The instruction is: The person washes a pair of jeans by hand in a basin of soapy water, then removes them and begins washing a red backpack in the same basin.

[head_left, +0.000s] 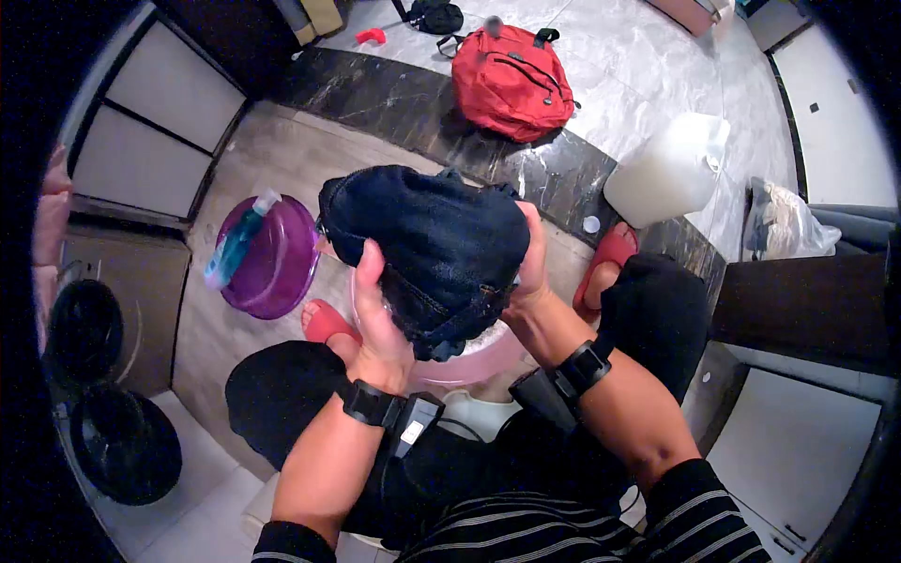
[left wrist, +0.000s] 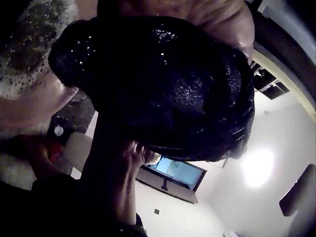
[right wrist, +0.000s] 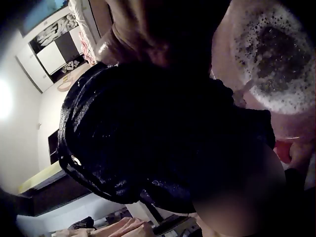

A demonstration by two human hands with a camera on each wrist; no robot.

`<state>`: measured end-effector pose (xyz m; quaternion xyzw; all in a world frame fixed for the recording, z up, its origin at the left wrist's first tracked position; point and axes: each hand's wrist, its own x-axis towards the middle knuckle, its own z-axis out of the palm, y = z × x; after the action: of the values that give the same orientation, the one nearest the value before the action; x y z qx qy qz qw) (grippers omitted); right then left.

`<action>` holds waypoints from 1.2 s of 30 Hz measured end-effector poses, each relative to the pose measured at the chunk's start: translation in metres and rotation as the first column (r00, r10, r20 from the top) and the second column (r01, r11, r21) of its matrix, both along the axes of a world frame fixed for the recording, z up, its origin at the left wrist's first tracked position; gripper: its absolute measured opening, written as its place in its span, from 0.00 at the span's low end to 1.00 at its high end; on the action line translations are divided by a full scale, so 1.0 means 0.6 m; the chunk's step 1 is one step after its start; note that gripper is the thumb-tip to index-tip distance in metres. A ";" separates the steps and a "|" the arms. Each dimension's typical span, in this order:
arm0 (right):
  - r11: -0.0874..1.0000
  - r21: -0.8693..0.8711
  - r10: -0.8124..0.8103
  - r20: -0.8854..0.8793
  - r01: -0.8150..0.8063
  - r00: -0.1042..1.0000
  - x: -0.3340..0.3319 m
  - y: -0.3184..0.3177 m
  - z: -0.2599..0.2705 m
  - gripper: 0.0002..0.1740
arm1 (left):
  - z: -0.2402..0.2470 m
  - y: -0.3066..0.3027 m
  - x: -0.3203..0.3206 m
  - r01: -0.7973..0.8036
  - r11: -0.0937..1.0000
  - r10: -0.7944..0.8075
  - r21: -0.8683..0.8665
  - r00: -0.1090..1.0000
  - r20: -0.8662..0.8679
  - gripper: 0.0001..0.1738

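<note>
A bunched, wet dark blue denim garment [head_left: 432,249] with stitched seams is held up between both hands. My left hand [head_left: 381,324] grips its left side, with the thumb up along the near face. On the opposite side my right hand [head_left: 529,272] holds it, its fingers partly hidden behind the cloth. Below, a pink basin [head_left: 474,368] stands between the feet, mostly covered by the garment in the head view. Foamy water [right wrist: 291,101] shows inside it in the right wrist view. The wet cloth [left wrist: 182,94] glistens in the left wrist view.
To the left stands a purple basin [head_left: 298,249] with a bottle of blue-green liquid [head_left: 246,239] across it. A red backpack [head_left: 514,83] lies beyond the dark floor strip. A white jerrycan [head_left: 662,169] is at right, near a red slipper [head_left: 615,249].
</note>
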<state>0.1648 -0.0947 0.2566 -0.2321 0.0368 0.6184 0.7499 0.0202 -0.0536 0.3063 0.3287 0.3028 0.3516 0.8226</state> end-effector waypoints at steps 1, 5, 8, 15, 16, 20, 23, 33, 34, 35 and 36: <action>1.000 0.022 0.020 -0.016 -0.020 1.000 -0.001 -0.001 0.004 0.28 | -0.003 0.001 -0.001 0.011 0.999 -0.010 -0.036 1.000 0.027 0.42; 0.998 0.027 0.048 -0.021 -0.048 0.999 -0.004 0.001 0.021 0.27 | -0.023 0.008 -0.003 0.042 0.995 -0.034 -0.091 0.996 0.086 0.44; 0.997 -0.053 0.058 0.021 -0.057 0.998 0.004 0.003 0.046 0.24 | -0.013 0.007 0.001 0.042 0.995 -0.033 -0.089 0.994 0.105 0.45; 0.981 -0.192 0.009 0.086 0.008 0.996 0.016 0.010 0.078 0.20 | 0.015 0.007 -0.003 0.171 0.979 -0.148 -0.112 0.972 0.185 0.53; 0.986 -0.164 0.019 0.109 -0.001 0.994 0.016 0.009 0.080 0.21 | 0.015 0.004 -0.004 0.175 0.978 -0.155 -0.112 0.974 0.168 0.54; 0.991 -0.129 0.059 0.147 -0.040 0.987 0.024 0.006 0.077 0.25 | 0.002 0.000 -0.019 0.336 0.920 -0.282 -0.201 0.925 0.253 0.57; 0.988 -0.135 0.089 0.132 -0.071 0.987 0.021 0.006 0.080 0.22 | -0.008 -0.002 -0.031 0.456 0.860 -0.346 -0.229 0.851 0.395 0.55; 0.972 -0.171 0.177 0.074 -0.162 0.981 0.020 0.021 0.067 0.28 | -0.027 0.003 -0.037 0.165 0.972 -0.139 -0.168 0.978 0.156 0.50; 0.972 -0.150 0.200 0.143 -0.178 0.969 0.027 0.023 0.071 0.29 | -0.032 0.010 -0.040 0.154 0.984 -0.143 -0.089 0.982 0.120 0.50; 0.972 -0.131 0.219 0.211 -0.194 0.953 0.035 0.022 0.074 0.30 | -0.039 0.017 -0.046 0.145 0.989 -0.144 -0.012 0.986 0.083 0.51; 0.971 -0.116 0.235 0.277 -0.210 0.932 0.039 0.023 0.083 0.31 | -0.041 0.023 -0.049 0.138 0.988 -0.141 0.064 0.989 0.046 0.51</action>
<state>0.1883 -0.0811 0.3063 -0.3540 -0.0733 0.6567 0.6618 -0.0095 -0.0397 0.2820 0.3650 0.2474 0.3101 0.8423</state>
